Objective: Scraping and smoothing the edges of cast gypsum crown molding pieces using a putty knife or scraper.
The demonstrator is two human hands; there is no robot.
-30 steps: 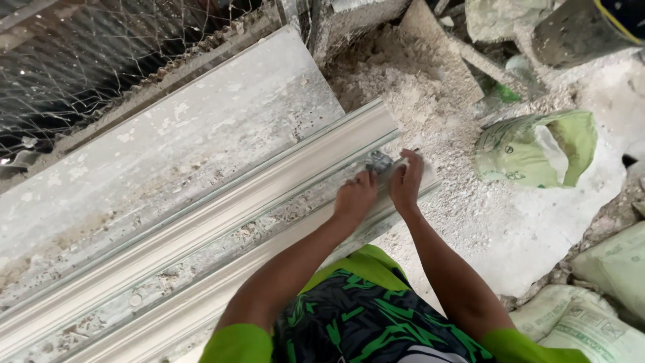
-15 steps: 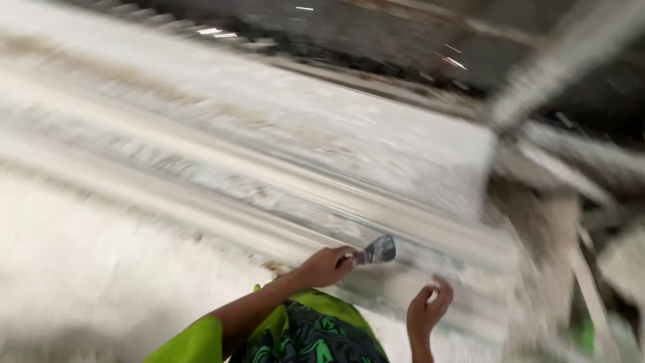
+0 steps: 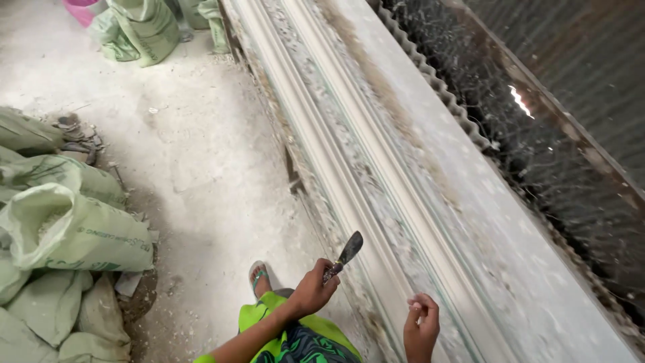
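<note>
1. Gripping a scraper [image 3: 347, 253] by its handle, the left hand [image 3: 310, 293] was clamped on it, blade tilted up and away from the knuckles, just short of the moulding [image 3: 349, 168].
2. The right hand [image 3: 421, 326] hung beside the left, fingers loosely curled together and holding nothing, just over the near edge of the bench [image 3: 537, 269].
3. The moulding, a long white ridged strip, ran from just ahead of both hands far away along the bench, with dusty crumbs in its grooves.
4. To work it well, I judged the blade had best lie flat along a groove and travel lengthwise, with light pressure, so the soft ridges would not chip; the free hand could steady the strip close by the blade.
5. A foot [image 3: 258, 277] in a sandal stood just below the left hand on the dusty floor [image 3: 201, 168].
6. Green sacks [image 3: 74, 228] were piled well to the left of that hand, more far ahead beside a pink tub [image 3: 84, 8].
7. Wire mesh [image 3: 537, 134] lay beyond the bench to the right, well apart from the hands.
8. Nothing stood between blade and moulding; loose plaster dust on the strip was the only likely hindrance.
</note>
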